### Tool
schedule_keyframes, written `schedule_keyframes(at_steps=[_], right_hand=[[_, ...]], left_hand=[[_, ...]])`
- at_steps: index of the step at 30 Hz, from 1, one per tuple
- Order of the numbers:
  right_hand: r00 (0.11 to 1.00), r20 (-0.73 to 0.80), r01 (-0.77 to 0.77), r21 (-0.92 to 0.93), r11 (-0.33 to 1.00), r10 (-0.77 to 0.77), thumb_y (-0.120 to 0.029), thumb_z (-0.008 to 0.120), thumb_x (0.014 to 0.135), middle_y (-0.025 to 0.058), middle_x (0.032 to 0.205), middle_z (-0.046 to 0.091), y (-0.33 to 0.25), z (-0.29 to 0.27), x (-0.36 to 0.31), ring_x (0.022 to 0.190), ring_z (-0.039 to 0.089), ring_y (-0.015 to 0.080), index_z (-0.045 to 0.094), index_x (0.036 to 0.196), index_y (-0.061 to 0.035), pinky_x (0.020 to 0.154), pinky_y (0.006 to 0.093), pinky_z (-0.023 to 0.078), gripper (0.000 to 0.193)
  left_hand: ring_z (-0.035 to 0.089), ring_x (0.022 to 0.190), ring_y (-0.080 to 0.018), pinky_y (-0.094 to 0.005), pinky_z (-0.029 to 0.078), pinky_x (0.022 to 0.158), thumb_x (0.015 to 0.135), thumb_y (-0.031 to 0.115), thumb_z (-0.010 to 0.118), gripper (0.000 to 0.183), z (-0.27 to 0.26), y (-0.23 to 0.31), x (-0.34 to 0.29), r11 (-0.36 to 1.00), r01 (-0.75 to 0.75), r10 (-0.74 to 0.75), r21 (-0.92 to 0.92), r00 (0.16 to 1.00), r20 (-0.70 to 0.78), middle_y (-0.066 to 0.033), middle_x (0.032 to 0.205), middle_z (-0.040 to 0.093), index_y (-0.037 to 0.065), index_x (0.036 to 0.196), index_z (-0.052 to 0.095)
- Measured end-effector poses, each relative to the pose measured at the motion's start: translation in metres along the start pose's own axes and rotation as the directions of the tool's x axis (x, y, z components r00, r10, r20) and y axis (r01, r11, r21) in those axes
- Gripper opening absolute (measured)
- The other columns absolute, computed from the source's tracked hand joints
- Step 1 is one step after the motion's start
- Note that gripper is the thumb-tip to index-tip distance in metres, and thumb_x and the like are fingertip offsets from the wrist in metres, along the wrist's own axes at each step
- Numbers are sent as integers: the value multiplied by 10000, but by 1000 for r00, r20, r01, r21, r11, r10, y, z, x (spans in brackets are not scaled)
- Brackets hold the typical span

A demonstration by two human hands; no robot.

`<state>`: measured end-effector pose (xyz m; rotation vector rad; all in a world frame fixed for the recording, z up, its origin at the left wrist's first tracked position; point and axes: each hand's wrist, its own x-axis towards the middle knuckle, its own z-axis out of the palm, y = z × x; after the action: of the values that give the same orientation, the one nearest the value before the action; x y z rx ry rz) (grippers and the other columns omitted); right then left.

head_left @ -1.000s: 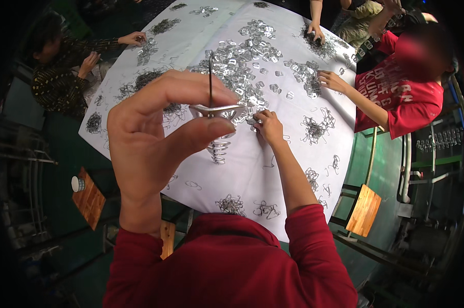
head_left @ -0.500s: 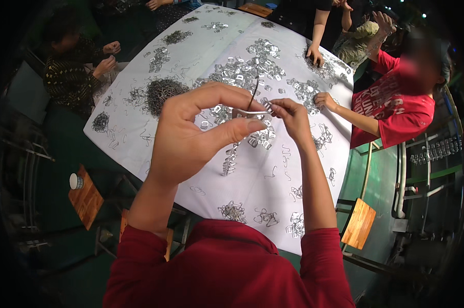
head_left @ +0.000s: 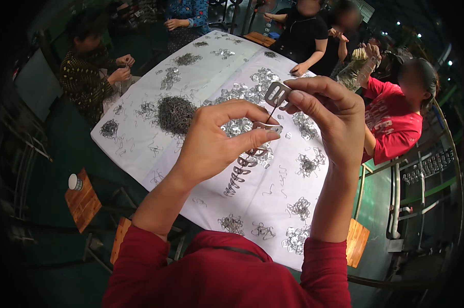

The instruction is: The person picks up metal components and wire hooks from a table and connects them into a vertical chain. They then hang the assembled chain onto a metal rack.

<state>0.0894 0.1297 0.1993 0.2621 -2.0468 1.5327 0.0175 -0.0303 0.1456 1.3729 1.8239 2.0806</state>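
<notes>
My left hand (head_left: 211, 141) is closed in a pinch, thumb and forefinger gripping a flat metal buckle (head_left: 267, 126). Just above and to its right, the fingertips of my right hand (head_left: 332, 115) hold another slotted metal buckle (head_left: 277, 94) tilted upward. A thin dark wire hook (head_left: 272, 113) runs between these two buckles. Below my left hand hangs a chain of linked buckles (head_left: 237, 173), dangling toward the near part of the table. How the wire sits in each slot is too small to tell.
A white-covered table (head_left: 196, 177) carries a large heap of wire hooks (head_left: 175, 114), piles of loose buckles (head_left: 247, 92) and several smaller heaps. Other people sit or stand around it, one in a red shirt (head_left: 393, 120). A wooden stool (head_left: 83, 203) with a paper cup (head_left: 75, 182) stands at left.
My right hand has come up closer and now holds a buckle above my left hand. My left hand has shifted right and slightly down. The view has tilted upward.
</notes>
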Motion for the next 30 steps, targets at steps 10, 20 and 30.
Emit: schedule_keyframes(at_steps=[10, 20, 30], right_hand=[[977, 63, 211, -134, 968, -204, -56, 625, 821, 93, 841, 659, 3, -17, -1, 732, 629, 127, 644, 959, 30, 676, 227, 503, 163], [994, -21, 110, 40, 993, -110, -103, 599, 851, 101, 870, 660, 49, -47, -19, 769, 639, 153, 623, 1005, 17, 691, 252, 508, 197], [671, 65, -377, -828, 415, 739, -205, 663, 723, 81, 847, 622, 292, -36, -227, 821, 608, 271, 662, 798, -107, 719, 369, 484, 123]], left_hand=[[595, 882, -132, -280, 424, 849, 775, 165, 708, 292, -1, -7, 12, 996, -81, 79, -34, 995, -55, -51, 974, 639, 24, 1020, 636], [605, 759, -120, -243, 466, 741, 841, 103, 624, 166, 10, -4, 31, 965, -189, 174, -184, 980, -97, -90, 831, 656, -36, 930, 606], [604, 756, -115, -242, 466, 744, 845, 122, 624, 189, 9, -11, 34, 950, -236, 223, -203, 971, -84, -91, 844, 652, -35, 947, 601]])
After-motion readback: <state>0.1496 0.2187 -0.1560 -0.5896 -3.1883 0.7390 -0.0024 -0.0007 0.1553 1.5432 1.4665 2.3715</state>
